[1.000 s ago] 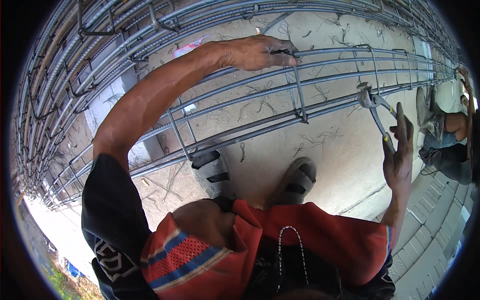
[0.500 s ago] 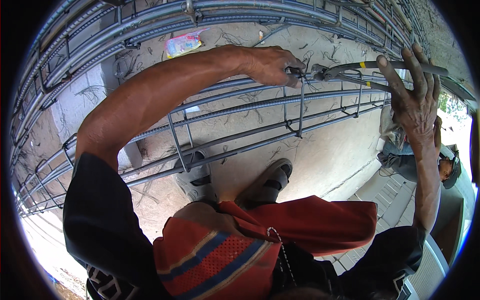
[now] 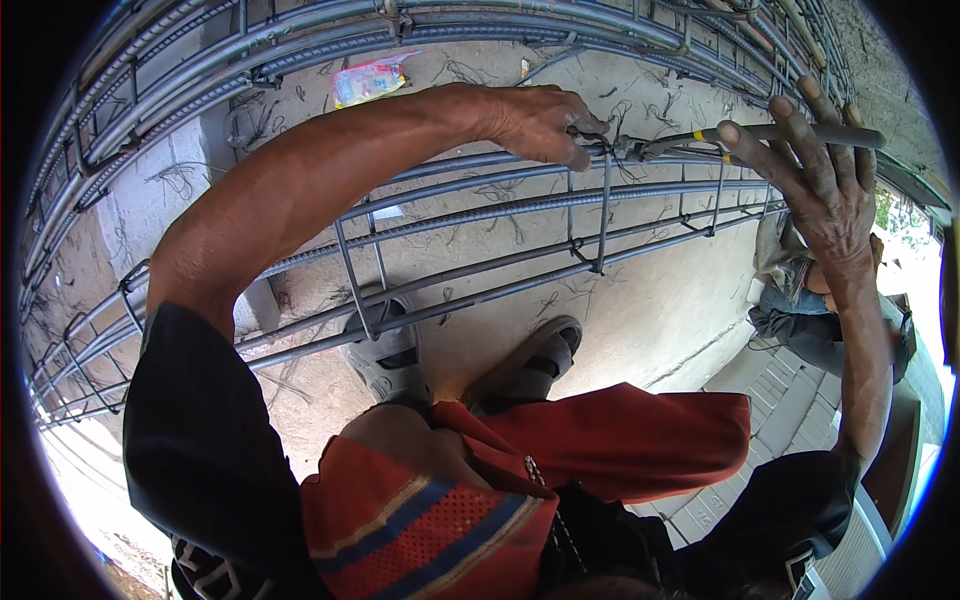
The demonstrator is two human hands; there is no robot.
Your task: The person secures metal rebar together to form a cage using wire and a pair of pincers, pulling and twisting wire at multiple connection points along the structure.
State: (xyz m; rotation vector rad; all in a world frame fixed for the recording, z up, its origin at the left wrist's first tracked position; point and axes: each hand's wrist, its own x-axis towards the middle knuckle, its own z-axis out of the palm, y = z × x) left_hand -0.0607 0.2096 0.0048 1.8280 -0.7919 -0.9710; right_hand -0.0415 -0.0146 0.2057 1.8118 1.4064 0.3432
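A pair of long-handled nippers [image 3: 668,146] lies level across the top of a narrow rebar cage [image 3: 470,215]. My right hand [image 3: 825,190] is on its dark handles, fingers stretched along and over them. The jaws are at a bar joint, where thin black tie wire [image 3: 622,168] sticks out in loose ends. Just left of the jaws, my left hand [image 3: 540,125] is closed over the cage's upper bar, thumb and fingers around a dark piece of bar at the joint. Its fingertips nearly touch the jaws. What else they pinch is hidden.
More rebar cages [image 3: 330,35] curve along the far side. Wire scraps and a colourful plastic packet [image 3: 370,80] lie on the concrete floor. A pale block [image 3: 160,200] stands at left. My sandalled feet [image 3: 390,350] are by the cage. Another person [image 3: 835,320] crouches at right.
The nippers' handles have come closer together, with the right hand moving slightly left and up. My left hand stays at the joint. The person at right has shifted.
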